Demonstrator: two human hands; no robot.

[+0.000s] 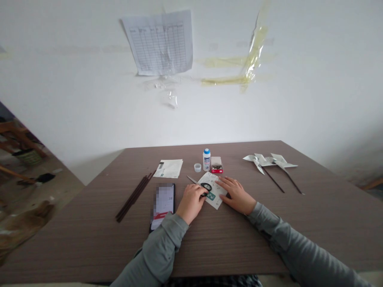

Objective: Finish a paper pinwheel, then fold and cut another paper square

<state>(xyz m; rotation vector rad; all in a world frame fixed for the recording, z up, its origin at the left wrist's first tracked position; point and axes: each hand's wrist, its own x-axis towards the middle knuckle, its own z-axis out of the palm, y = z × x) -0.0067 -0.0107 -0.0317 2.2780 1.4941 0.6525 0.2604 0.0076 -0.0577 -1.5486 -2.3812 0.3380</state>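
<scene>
My left hand (193, 200) is closed on the handles of a pair of black-handled scissors (206, 186), whose blades point up and to the left. Beneath the scissors lies a printed sheet of paper (218, 204), turned at an angle on the table. With fingers stretched out, my right hand (236, 194) rests flat on the right edge of that sheet. Just beyond the paper stand a white bottle with a blue cap (206, 160), a small clear plastic cup (197, 167) and a small red box (217, 169) with its lid up and tiny pieces inside.
Left on the table (239, 247) are dark sticks (133, 198), a stack of paper sheets (169, 168) and a phone (163, 205). Paper pinwheels (260, 161) on dark sticks lie at the right. A wall with a taped printed sheet (161, 44) rises behind.
</scene>
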